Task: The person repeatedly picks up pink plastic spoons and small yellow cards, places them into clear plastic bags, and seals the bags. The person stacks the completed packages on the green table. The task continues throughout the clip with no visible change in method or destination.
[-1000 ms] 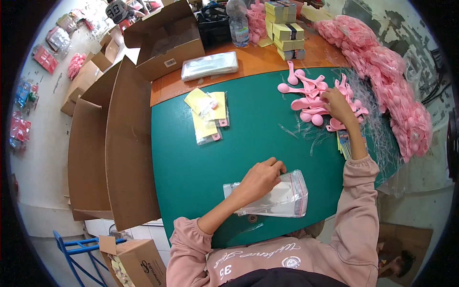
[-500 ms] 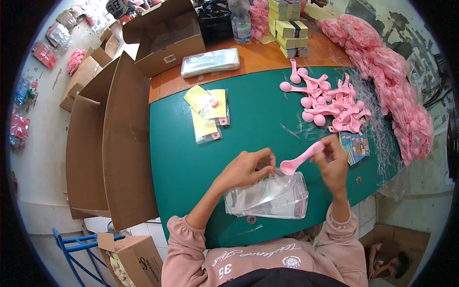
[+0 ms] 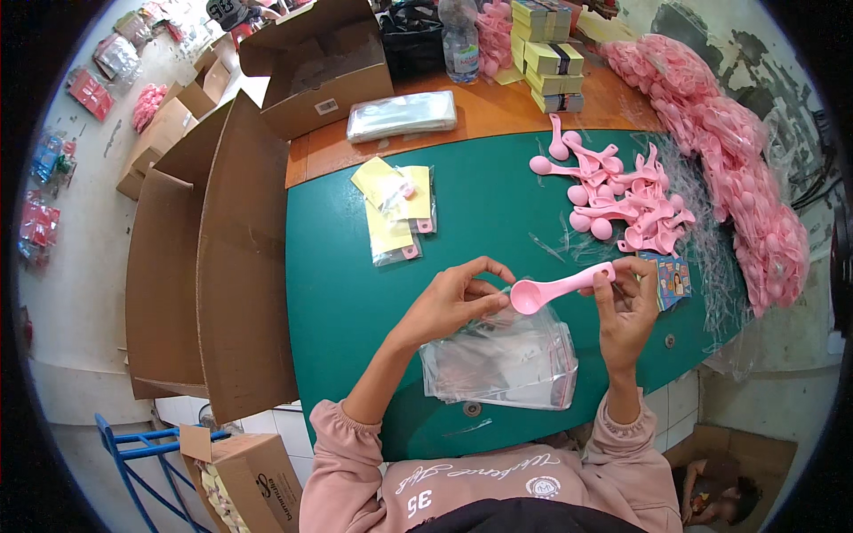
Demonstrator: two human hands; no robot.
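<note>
One pink spoon point(image 3: 562, 287) between both hands.

Spoon point(image 3: 560, 289) between both hands above bag stack point(image 3: 502, 362), loose spoons point(image 3: 622, 200) behind right, box point(image 3: 213, 266) left

Open green mat point(image 3: 346, 293) left of the hands; hemmed left by a box flap point(image 3: 240, 266), far by yellow packets point(image 3: 395, 209), right by loose scoops point(image 3: 622, 200), near by bags point(image 3: 502, 364).
</note>
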